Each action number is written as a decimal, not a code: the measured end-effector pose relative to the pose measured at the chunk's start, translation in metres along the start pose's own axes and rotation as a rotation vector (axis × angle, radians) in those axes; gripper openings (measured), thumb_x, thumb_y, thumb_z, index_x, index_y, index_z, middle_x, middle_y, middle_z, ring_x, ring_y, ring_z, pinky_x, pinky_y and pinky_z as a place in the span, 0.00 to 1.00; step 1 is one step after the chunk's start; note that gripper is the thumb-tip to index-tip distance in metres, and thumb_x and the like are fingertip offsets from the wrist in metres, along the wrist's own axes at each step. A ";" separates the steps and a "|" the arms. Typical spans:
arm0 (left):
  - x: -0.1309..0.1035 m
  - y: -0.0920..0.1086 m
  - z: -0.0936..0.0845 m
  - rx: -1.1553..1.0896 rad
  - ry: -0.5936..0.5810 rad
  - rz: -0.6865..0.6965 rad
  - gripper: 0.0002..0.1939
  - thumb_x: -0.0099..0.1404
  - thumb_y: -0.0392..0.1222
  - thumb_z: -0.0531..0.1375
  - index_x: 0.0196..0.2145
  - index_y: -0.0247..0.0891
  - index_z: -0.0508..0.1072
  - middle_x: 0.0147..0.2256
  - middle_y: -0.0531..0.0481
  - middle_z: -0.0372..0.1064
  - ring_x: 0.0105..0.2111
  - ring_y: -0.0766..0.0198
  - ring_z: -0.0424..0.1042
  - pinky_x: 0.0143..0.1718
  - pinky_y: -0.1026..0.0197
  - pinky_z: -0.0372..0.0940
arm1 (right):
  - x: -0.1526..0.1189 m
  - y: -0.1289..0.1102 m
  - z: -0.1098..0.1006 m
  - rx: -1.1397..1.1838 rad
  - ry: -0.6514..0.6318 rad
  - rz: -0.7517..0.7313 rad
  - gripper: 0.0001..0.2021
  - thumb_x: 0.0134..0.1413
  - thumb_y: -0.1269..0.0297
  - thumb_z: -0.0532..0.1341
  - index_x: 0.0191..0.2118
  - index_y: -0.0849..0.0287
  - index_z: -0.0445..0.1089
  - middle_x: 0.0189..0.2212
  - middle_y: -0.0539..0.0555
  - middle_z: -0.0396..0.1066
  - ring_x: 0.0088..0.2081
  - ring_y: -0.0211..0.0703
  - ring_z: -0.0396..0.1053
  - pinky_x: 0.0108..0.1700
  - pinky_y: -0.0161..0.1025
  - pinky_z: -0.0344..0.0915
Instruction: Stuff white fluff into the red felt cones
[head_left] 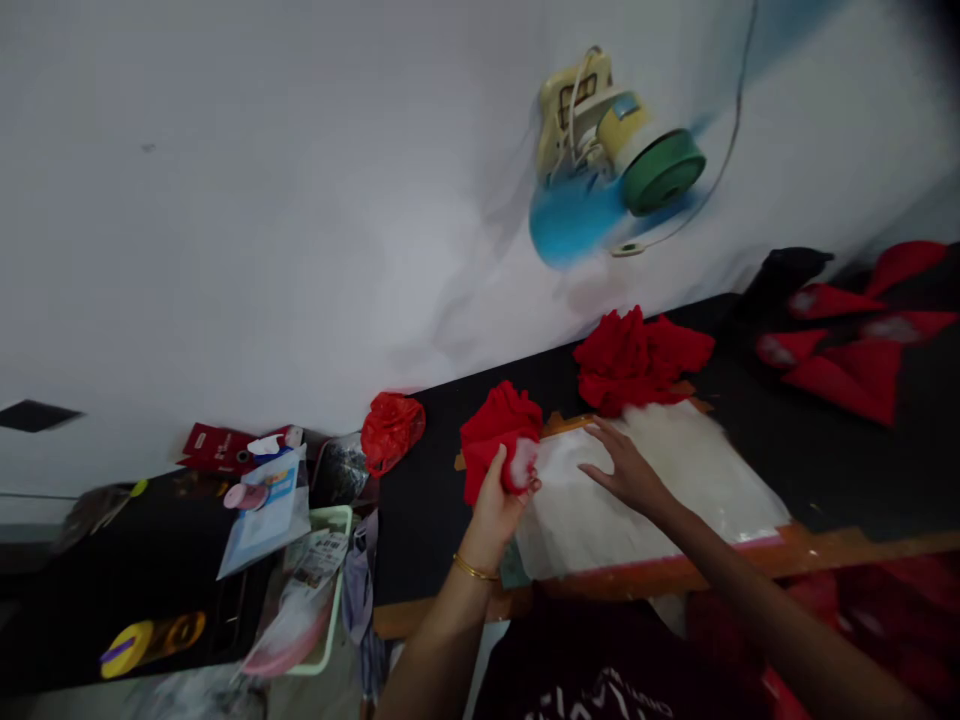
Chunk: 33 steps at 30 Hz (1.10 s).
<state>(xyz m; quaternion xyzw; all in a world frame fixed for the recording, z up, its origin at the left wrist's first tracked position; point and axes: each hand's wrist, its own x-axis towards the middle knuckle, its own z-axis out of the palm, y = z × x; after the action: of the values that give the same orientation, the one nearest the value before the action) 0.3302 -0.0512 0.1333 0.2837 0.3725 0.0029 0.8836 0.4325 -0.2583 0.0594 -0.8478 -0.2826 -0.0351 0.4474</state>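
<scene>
My left hand (pixel 501 505), with a gold bangle on its wrist, is closed on a red cloth piece with a white patch (pixel 523 463). What the white patch is made of, I cannot tell. Just behind it lies a crumpled red cloth (pixel 499 420) on the black table. My right hand (pixel 626 465) is held with thumb and fingers apart and nothing in it. Below that hand is a whitish sheet (pixel 660 500), taped along its edges with brown tape. Past its far edge sits a heap of red cloth (pixel 637 360).
Several red cone-shaped cloth pieces with white parts (pixel 847 380) lie blurred at the right. A red plastic bag (pixel 392 430) rests on the table's left corner. A wall fan (pixel 622 150) hangs above. Left of the table are a green-rimmed basket (pixel 330 630) and a yellow-lidded container (pixel 127 650).
</scene>
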 end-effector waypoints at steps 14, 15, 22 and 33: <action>-0.005 -0.026 -0.008 0.689 0.072 0.126 0.24 0.63 0.61 0.60 0.44 0.37 0.73 0.32 0.48 0.71 0.25 0.64 0.69 0.22 0.66 0.59 | 0.022 -0.063 0.002 -0.011 -0.269 0.102 0.08 0.57 0.67 0.57 0.32 0.58 0.73 0.28 0.51 0.75 0.30 0.41 0.69 0.33 0.35 0.61; -0.005 -0.026 -0.012 0.757 0.119 0.237 0.22 0.63 0.58 0.61 0.46 0.39 0.72 0.35 0.48 0.71 0.27 0.64 0.69 0.23 0.66 0.60 | 0.021 -0.063 0.001 -0.042 -0.281 0.093 0.07 0.57 0.66 0.58 0.32 0.58 0.73 0.29 0.52 0.75 0.31 0.41 0.70 0.34 0.35 0.60; 0.010 -0.024 -0.013 1.152 -0.044 0.601 0.08 0.61 0.38 0.62 0.40 0.36 0.73 0.34 0.49 0.73 0.33 0.64 0.69 0.37 0.62 0.63 | 0.022 -0.066 0.008 0.314 -0.299 0.183 0.11 0.55 0.58 0.60 0.40 0.57 0.74 0.37 0.55 0.76 0.37 0.45 0.72 0.38 0.39 0.67; 0.019 -0.037 -0.005 1.075 0.085 0.616 0.05 0.62 0.41 0.59 0.31 0.39 0.66 0.26 0.57 0.62 0.27 0.67 0.62 0.30 0.65 0.59 | 0.007 -0.058 0.025 0.244 -0.076 0.361 0.11 0.53 0.56 0.60 0.38 0.57 0.71 0.34 0.54 0.74 0.34 0.45 0.70 0.38 0.40 0.66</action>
<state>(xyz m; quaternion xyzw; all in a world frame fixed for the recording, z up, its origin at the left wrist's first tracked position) 0.3332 -0.0759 0.0998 0.7831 0.2580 0.0811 0.5601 0.4038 -0.2107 0.0892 -0.8249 -0.1451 0.1121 0.5347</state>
